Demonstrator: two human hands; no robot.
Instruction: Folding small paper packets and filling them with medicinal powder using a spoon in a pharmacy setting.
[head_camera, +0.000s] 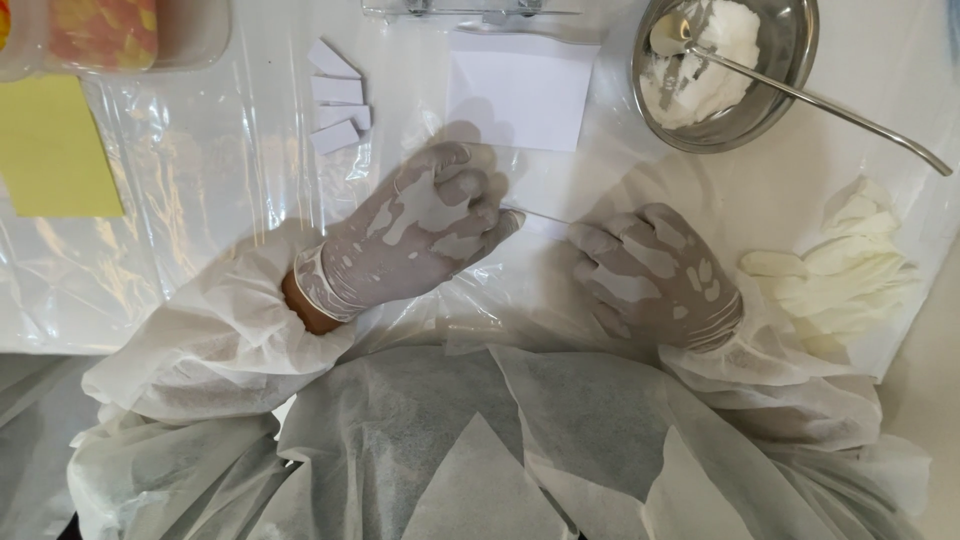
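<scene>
Both my hands wear thin translucent gloves and white coverall sleeves. My left hand (425, 235) pinches one end of a small flat white sheet (540, 215) that lies on the plastic-covered table. My right hand (655, 275) is curled beside the sheet's other end, its fingertips touching or nearly touching it. The fingers hide most of the sheet, so only a thin edge shows between the two hands. A larger white rectangular paper (520, 90) lies just beyond the hands.
A steel bowl (790, 60) of white powder with a long spoon (820, 105) sits far right. Several small white blocks (338, 95) lie far left of the paper. A yellow sheet (55, 150) is at left, spare white gloves (840, 265) at right.
</scene>
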